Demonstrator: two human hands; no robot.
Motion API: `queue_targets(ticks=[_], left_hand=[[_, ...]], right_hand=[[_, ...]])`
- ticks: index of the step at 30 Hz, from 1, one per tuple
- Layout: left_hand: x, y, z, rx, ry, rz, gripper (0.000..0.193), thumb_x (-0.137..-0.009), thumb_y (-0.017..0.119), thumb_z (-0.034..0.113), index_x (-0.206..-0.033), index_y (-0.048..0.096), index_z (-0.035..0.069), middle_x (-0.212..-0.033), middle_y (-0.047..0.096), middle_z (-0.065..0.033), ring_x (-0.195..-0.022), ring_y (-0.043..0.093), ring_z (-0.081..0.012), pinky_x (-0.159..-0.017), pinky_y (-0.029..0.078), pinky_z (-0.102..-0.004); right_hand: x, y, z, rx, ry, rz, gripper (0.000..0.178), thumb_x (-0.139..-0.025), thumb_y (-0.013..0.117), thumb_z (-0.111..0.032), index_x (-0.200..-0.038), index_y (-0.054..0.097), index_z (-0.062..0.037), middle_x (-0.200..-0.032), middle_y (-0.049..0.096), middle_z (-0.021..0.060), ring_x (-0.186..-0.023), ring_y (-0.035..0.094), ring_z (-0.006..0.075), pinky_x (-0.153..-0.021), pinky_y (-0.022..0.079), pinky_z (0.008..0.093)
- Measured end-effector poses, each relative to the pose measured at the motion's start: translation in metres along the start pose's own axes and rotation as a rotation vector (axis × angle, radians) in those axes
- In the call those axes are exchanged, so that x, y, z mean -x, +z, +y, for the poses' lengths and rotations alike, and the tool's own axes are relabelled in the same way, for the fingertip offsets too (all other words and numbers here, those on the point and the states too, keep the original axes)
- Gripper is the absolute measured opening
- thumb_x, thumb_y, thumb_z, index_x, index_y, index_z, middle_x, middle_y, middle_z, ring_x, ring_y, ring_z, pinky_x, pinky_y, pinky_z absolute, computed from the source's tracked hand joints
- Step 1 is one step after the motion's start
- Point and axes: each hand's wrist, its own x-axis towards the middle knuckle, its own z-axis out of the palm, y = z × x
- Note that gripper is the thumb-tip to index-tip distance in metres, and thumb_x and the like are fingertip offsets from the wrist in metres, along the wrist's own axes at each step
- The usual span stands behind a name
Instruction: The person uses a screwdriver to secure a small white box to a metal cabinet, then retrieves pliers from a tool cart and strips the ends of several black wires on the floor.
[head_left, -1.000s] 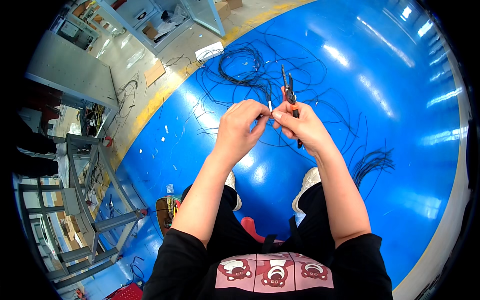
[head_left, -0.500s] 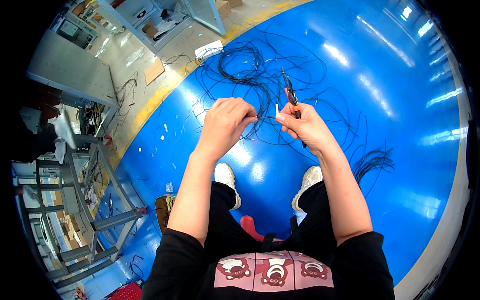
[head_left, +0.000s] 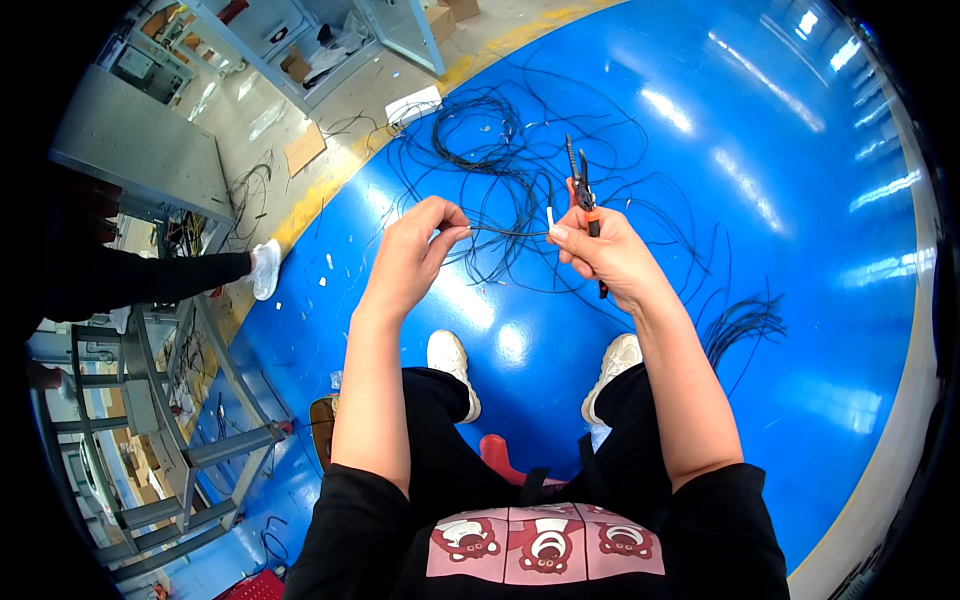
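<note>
A thin black cable [head_left: 508,232] stretches between my hands above the floor. My left hand [head_left: 415,250] pinches it between thumb and fingertips. My right hand [head_left: 605,252] is closed, gripping the cable's other side at thumb and forefinger. In the same right hand are pliers [head_left: 584,192] with dark jaws pointing away from me and black-and-orange handles, one handle end sticking out below the fingers. A white sleeve [head_left: 549,216] sits on a short piece of black cable standing up next to my right thumb. Beyond my hands, a loose tangle of black cables [head_left: 485,150] lies on the blue floor.
A bundle of cable ends [head_left: 745,328] lies on the right. At the left stand a grey metal frame [head_left: 230,445] and a grey cabinet [head_left: 140,145]; another person's leg and white shoe [head_left: 265,270] reach in there. A white box [head_left: 413,104] lies near the yellow line.
My left hand has moved left along the cable, and a longer stretch now shows between my hands. My right hand has hardly moved. The other person's foot has come forward onto the floor.
</note>
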Motion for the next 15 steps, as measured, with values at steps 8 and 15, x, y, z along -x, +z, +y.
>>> queue_targets(ticks=[8,15], left_hand=[[0.000,-0.006,0.007,0.026,-0.054,-0.018,0.011,-0.082,0.066,0.000,-0.088,0.057,0.000,-0.081,0.061,-0.0080,-0.075,0.060,-0.0178,-0.068,0.047,-0.0287],[0.007,-0.022,-0.019,-0.073,0.026,0.117,0.010,-0.083,0.065,0.001,-0.089,0.057,0.001,-0.080,0.063,-0.0091,-0.072,0.061,-0.0195,-0.066,0.048,-0.0285]], right_hand=[[0.001,0.002,0.000,-0.039,0.006,-0.001,0.019,-0.088,0.067,-0.019,-0.085,0.061,-0.0017,-0.065,0.055,0.0005,-0.048,0.042,0.0025,-0.044,0.031,0.0184],[0.003,-0.016,0.002,-0.064,-0.005,0.067,0.020,-0.089,0.066,-0.021,-0.082,0.059,-0.0037,-0.065,0.054,-0.0011,-0.048,0.042,0.0026,-0.042,0.029,0.0182]])
